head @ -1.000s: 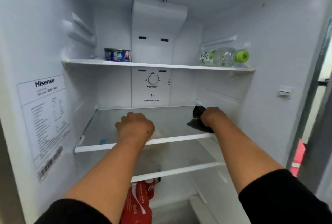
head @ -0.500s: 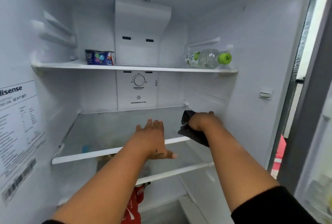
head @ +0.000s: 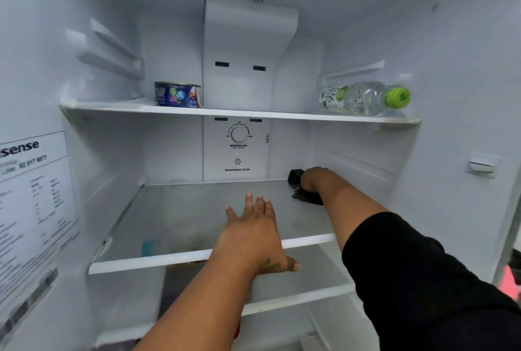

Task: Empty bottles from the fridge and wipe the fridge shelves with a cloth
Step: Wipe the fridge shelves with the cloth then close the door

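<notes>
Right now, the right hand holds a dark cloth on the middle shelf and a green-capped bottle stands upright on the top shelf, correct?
Not quite: the green-capped bottle lies on its side on the top shelf, as the head view shows. The rest holds.

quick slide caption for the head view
Right hand holds a dark cloth at the back right of the middle shelf; flat left hand over its front edge.

Looks like a home kitchen, honestly. The whole view is a household fridge (head: 451, 68): white shelves (head: 239, 112), a temperature dial (head: 238, 134), a food tub (head: 177, 94) and a water bottle (head: 363, 98).
</notes>
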{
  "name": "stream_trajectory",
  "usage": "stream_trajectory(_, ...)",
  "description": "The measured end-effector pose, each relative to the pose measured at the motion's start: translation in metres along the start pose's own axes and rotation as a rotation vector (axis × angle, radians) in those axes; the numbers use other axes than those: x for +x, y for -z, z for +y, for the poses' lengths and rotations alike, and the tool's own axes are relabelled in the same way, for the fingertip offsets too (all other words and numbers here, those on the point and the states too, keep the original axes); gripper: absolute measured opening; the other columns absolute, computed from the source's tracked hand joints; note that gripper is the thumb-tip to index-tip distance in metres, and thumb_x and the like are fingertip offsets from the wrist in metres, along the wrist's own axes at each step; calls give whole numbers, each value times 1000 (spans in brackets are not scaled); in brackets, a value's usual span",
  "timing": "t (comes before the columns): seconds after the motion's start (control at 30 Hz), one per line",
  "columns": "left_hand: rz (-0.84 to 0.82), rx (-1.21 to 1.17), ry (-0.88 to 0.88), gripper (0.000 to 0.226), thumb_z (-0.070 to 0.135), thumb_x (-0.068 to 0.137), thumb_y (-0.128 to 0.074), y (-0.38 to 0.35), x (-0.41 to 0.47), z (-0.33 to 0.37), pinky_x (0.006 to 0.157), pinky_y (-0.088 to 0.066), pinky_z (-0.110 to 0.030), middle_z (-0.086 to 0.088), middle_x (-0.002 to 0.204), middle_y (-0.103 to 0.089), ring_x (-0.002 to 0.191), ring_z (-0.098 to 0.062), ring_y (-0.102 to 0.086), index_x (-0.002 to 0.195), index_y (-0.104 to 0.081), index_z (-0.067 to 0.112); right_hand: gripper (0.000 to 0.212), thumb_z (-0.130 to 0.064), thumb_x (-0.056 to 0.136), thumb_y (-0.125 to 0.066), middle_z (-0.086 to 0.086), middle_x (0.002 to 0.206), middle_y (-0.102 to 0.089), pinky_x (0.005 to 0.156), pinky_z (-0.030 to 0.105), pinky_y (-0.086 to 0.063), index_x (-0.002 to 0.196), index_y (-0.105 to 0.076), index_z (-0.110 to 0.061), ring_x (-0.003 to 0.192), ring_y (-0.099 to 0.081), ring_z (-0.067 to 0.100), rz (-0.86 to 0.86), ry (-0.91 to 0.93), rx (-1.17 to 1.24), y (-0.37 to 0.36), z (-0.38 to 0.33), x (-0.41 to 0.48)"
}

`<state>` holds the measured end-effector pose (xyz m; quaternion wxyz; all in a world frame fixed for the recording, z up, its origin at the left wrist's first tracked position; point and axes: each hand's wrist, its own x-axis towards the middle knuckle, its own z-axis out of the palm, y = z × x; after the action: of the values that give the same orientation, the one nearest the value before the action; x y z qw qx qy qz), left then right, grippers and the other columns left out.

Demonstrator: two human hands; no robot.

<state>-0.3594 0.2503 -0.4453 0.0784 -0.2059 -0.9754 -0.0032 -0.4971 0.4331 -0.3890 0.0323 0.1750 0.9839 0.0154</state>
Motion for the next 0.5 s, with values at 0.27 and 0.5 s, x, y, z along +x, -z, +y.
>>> stream_trajectory(0.27,4,-19,24,132,84,58,-57,3,-2,-2,116,-12,-59,-7,162,-1,148,-27,6,152,0,10,41,-28,97,-41,5,136,-52,104,37,-31,136,-49,-17,125,-48,24,145,-29,-31,-17,21,-57)
stream_trajectory(0.5,64,-22,19,133,85,54,-59,6,-9,-1,115,-17,-58,-9,160,-11,148,-29,0,151,-9,9,35,-22,92,-50,2,126,-56,93,36,-39,126,-55,-18,117,-54,23,211,-158,56,-25,56,-132)
